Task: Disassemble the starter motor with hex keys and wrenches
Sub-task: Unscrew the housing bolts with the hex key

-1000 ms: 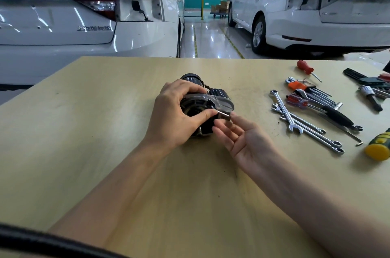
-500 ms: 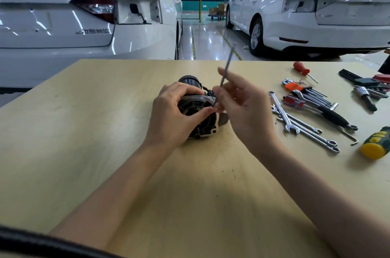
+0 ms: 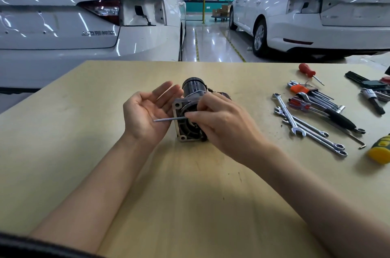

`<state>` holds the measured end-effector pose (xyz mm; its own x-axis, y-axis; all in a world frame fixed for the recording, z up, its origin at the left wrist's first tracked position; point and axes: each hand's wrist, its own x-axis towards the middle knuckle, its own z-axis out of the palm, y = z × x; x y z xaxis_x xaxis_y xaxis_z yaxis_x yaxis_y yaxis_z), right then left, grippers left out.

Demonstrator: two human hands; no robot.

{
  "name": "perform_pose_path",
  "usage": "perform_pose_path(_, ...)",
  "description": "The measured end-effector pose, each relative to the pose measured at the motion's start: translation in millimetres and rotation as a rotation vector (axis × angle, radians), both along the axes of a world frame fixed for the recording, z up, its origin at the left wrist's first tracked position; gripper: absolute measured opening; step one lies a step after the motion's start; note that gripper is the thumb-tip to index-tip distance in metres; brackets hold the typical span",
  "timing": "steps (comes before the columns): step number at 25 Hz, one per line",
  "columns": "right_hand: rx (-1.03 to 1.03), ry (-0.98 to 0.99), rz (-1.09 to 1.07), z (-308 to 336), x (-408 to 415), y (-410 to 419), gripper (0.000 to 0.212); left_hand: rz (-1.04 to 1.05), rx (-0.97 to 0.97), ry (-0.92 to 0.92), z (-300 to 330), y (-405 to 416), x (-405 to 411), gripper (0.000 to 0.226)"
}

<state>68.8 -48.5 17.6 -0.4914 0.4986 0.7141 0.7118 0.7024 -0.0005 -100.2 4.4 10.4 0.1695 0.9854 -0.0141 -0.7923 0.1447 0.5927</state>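
Right hand (image 3: 219, 118) pinches a thin metal rod (image 3: 168, 119), held level over the left hand (image 3: 147, 113), palm up, fingers loose. Starter motor (image 3: 190, 116) lies between them mid-table (image 3: 190, 194), grey flange toward camera. Wrenches (image 3: 304, 124), screwdrivers right; white cars behind.

Only readable text: the car badge

The white sedan's boot lid (image 3: 63, 15) at far left has "SUPERB" in chrome letters up top, a lower chrome badge too blurry to read. The far right white sedan (image 3: 337, 8) has lettering I can't make out.
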Motion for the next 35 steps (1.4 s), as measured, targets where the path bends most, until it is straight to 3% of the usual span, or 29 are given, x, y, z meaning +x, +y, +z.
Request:
perform_pose_path(2, -0.038, -0.036, 0.009, 4, 1, -1, 0.016, 0.001, -0.004, 0.034, 0, 1, -1, 0.043)
perform_pose_path(4, -0.112, 0.093, 0.052, 5, 0, -4, 0.016, -0.004, 0.013, 0.06, 0, 0, -3, 0.048)
perform_pose_path(7, -0.292, 0.617, 0.082, 4, 6, -10, 0.019, 0.002, 0.062, 0.13, 2, -2, 0, 0.047)
perform_pose_path(9, -0.515, 0.955, 0.086, 6, 14, -11, 0.015, 0.032, 0.134, 0.237, 3, -4, 2, 0.041)
perform_pose_path(12, -0.8, 1.25, 0.147, 8, 23, -11, 0.015, 0.061, 0.268, 0.374, 6, -9, 7, 0.037)
perform_pose_path(16, -0.896, 1.537, 0.199, 10, 27, -10, 0.017, 0.151, 0.389, 0.586, 9, -17, 14, 0.027)
perform_pose_path(20, -0.972, 1.718, 0.143, 0, 26, -8, 0.015, 0.426, 0.77, 1.079, -2, -34, 29, 0.029)
perform_pose_path(24, -1.011, 1.773, 0.199, -4, 24, -6, 0.016, 0.511, 0.872, 1.315, -6, -31, 32, 0.053)
perform_pose_path(35, -0.997, 1.861, 0.226, -4, 17, -10, 0.016, 0.601, 0.847, 1.317, -3, -30, 39, 0.045)
